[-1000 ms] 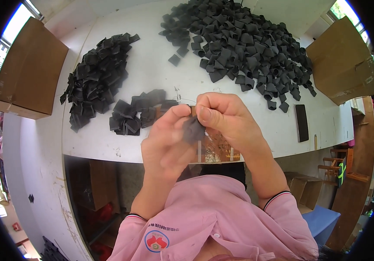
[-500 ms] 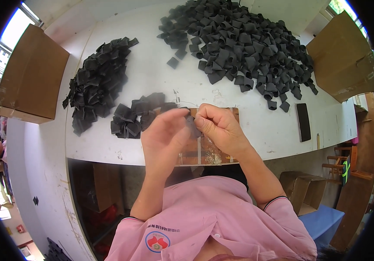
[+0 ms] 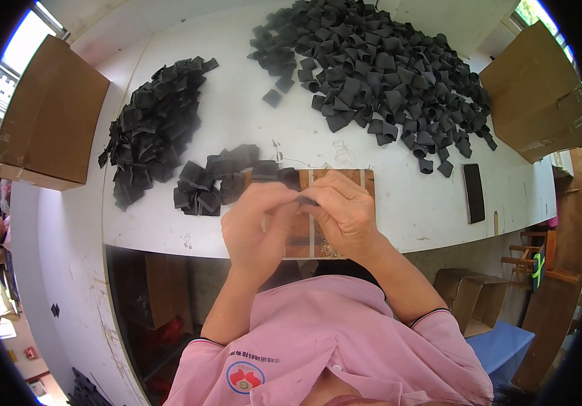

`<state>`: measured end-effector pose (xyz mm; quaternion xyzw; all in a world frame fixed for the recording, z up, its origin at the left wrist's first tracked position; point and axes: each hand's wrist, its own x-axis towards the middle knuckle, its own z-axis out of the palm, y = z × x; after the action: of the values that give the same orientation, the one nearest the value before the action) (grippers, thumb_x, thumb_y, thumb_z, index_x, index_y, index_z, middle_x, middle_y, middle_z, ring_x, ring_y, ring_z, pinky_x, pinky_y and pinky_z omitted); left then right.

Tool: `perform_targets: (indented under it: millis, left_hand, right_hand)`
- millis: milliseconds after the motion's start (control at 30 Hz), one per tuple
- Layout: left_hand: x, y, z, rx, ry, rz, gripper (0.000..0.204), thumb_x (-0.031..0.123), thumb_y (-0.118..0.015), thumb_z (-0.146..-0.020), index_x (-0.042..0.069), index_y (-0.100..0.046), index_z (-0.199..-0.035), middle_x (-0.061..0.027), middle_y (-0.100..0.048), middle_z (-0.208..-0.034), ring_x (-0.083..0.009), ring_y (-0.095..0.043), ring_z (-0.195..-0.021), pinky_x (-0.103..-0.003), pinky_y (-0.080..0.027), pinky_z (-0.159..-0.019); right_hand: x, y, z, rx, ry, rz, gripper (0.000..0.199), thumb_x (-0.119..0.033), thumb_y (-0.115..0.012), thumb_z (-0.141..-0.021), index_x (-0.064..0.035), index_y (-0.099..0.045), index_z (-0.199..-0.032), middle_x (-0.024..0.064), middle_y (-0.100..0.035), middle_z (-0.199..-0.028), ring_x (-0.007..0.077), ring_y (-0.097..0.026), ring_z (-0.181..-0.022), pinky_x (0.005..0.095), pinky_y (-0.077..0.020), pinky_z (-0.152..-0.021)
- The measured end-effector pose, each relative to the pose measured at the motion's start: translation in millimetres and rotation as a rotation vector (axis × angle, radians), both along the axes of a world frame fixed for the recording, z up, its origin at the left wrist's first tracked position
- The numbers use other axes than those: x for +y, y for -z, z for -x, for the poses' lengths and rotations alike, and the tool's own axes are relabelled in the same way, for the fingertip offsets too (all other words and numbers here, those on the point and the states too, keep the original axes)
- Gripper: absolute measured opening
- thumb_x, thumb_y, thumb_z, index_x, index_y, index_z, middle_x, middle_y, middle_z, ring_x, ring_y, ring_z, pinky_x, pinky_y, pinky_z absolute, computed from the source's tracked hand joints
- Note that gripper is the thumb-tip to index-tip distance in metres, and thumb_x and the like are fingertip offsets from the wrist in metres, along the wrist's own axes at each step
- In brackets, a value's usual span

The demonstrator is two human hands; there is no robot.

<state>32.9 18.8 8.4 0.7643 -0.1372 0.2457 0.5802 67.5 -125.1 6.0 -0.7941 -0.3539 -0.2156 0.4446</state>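
My left hand and my right hand meet fingertip to fingertip over a brown wooden board at the near edge of the white table. Both pinch one small black piece, which is mostly hidden by the fingers. A small cluster of black pieces lies just left of the board, next to my left hand. Farther left sits a bigger heap of black pieces. A very large pile of black pieces covers the far right of the table.
A cardboard box stands at the table's left end and another cardboard box at its right end. A flat dark slab lies on the table to the right. More boxes sit on the floor below.
Both hands have dropped from in front of the table edge down onto the wooden board, still closed together on the small black piece.
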Motion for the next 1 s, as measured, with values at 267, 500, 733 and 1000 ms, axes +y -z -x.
perform_targets:
  millis: [267, 500, 733, 1000]
  left_hand:
    - [0, -2, 3, 0.234, 0.031, 0.345, 0.016, -0.007, -0.06, -0.076, -0.004, -0.057, -0.091, -0.001, -0.052, -0.079, -0.0042, -0.05, -0.067, -0.015, -0.041, -0.059]
    - [-5, 2, 1, 0.144, 0.031, 0.176, 0.021, -0.007, -0.06, -0.075, -0.004, -0.057, -0.096, -0.0039, -0.051, -0.089, -0.0073, -0.049, -0.074, -0.018, -0.041, -0.066]
    - [-6, -1, 2, 0.134, 0.105, 0.283, 0.015, 0.008, -0.057, -0.082, 0.001, -0.057, -0.095, -0.0085, -0.052, -0.092, -0.0159, -0.047, -0.087, -0.029, -0.039, -0.079]
    - [-3, 3, 4, 0.271, 0.336, 1.17, 0.009, 0.013, -0.053, -0.086, 0.006, -0.052, -0.091, -0.0072, -0.05, -0.093, -0.0191, -0.046, -0.09, -0.032, -0.04, -0.08]
  right_hand:
    - [3, -5, -3, 0.08, -0.047, -0.069, 0.018, -0.001, -0.067, -0.063, -0.0009, -0.056, -0.077, 0.0075, -0.052, -0.07, 0.0233, -0.053, -0.064, 0.0313, -0.0434, -0.053]
    - [1, 8, -1, 0.165, -0.039, -0.114, 0.018, -0.002, -0.066, -0.065, -0.0024, -0.056, -0.08, 0.008, -0.053, -0.069, 0.024, -0.054, -0.062, 0.0317, -0.0434, -0.052]
    - [4, -12, 8, 0.199, -0.004, -0.111, 0.018, -0.004, -0.067, -0.065, -0.002, -0.057, -0.08, 0.0082, -0.053, -0.07, 0.0235, -0.054, -0.062, 0.0317, -0.0432, -0.051]
    - [4, -24, 6, -0.041, 0.078, -0.006, 0.015, -0.004, -0.066, -0.064, -0.0023, -0.056, -0.076, 0.007, -0.052, -0.07, 0.0214, -0.053, -0.061, 0.0294, -0.0434, -0.049]
